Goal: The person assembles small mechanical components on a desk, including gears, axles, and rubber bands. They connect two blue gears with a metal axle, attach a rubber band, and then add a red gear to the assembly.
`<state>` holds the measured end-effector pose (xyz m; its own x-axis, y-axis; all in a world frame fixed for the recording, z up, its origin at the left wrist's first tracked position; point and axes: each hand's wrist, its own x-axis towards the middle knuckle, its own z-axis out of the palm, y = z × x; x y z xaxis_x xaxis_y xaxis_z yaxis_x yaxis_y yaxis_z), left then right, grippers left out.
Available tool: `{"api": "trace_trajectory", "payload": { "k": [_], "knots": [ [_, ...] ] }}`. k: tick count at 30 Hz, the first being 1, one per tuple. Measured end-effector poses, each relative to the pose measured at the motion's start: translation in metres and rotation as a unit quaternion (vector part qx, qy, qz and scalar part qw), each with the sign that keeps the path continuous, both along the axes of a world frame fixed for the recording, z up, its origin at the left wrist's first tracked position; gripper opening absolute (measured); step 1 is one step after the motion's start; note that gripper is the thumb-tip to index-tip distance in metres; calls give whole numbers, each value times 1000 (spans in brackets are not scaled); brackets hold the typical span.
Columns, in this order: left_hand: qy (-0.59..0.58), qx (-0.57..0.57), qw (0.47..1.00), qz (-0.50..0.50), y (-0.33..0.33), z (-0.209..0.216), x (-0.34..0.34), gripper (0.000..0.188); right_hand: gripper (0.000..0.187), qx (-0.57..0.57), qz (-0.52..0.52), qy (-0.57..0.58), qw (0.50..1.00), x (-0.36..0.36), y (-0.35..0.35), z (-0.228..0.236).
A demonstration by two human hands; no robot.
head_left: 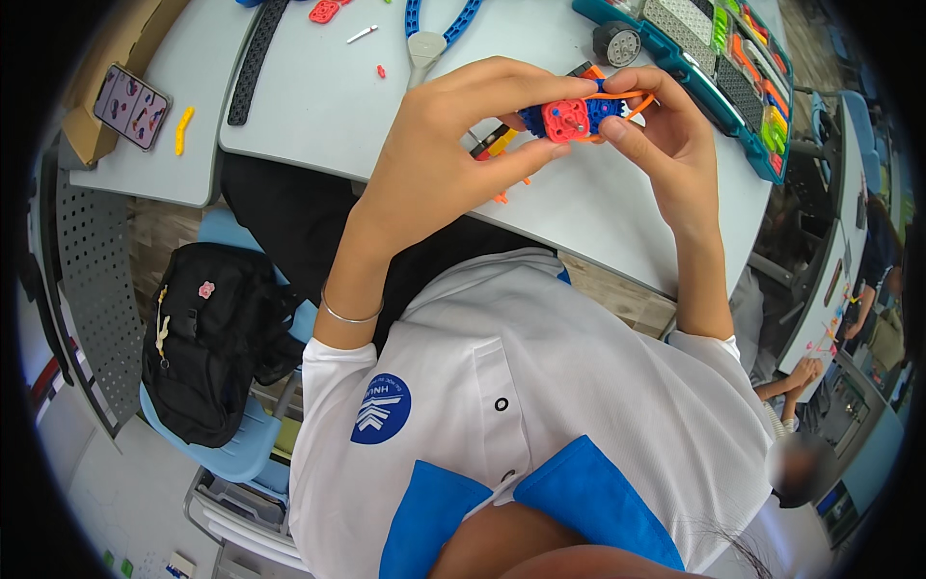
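Observation:
Above the near part of the table, both hands hold a small assembly of plastic building parts (567,121). It has a red square piece with a pin in its middle, blue gear-like parts beside it and a thin orange band at its right. My left hand (473,135) pinches the red piece's side between thumb and fingers. My right hand (666,125) grips the blue end, its fingertips at the orange band. Partly hidden behind my left hand are yellow and black parts (497,143). Small orange pieces (502,197) lie on the table just below.
A teal case (694,72) of sorted coloured parts stands at the right, with a grey wheel (615,44) beside it. Blue-handled pliers-like tool (424,48), a black perforated strip (258,63), a phone (133,106) and a yellow piece (183,130) lie leftward. A backpack (217,338) rests on a chair.

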<state>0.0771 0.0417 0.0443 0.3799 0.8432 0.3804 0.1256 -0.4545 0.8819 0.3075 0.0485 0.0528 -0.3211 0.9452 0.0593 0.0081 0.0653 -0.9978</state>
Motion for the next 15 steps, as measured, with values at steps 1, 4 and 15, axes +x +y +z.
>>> {"api": "trace_trajectory", "payload": {
  "k": [1,4,15],
  "knots": [
    [-21,-20,1000,-1,0,-1,0,39,24,7,-3,1,1000,-1,0,-1],
    [-60,-66,996,-11,-1,-4,1,35,21,36,-3,-39,999,3,2,-2],
    [-127,-168,978,-11,-3,-5,-7,28,15,68,-62,-62,994,10,3,-2]
  ]
}}
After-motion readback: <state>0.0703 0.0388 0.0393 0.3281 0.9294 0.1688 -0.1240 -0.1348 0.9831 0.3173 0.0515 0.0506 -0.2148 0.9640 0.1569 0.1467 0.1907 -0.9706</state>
